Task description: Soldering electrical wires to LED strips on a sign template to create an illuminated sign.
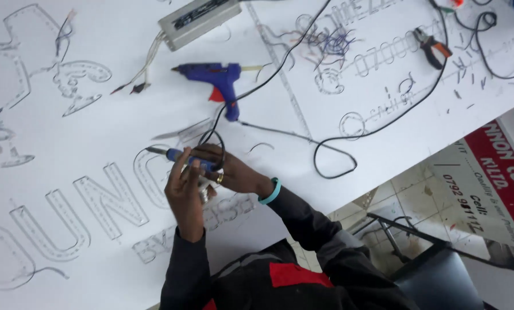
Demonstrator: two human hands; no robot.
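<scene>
My right hand [234,172] grips a blue-handled soldering iron [173,154] whose metal tip points left over the white board [113,120]; its black cord [337,138] loops away to the right. My left hand [185,192] is raised beside it, fingers pinching something small against the iron's handle; what it is stays hidden. Both hands hover over large clear outlined letters [96,206] set into the board. A teal band [272,192] circles my right wrist.
A blue glue gun [216,80] lies just beyond the hands. A grey metal power box [196,20] sits at the top, pliers [432,47] at the upper right among loose wires. The board's edge runs diagonally on the right, above a tiled floor and a dark chair [435,270].
</scene>
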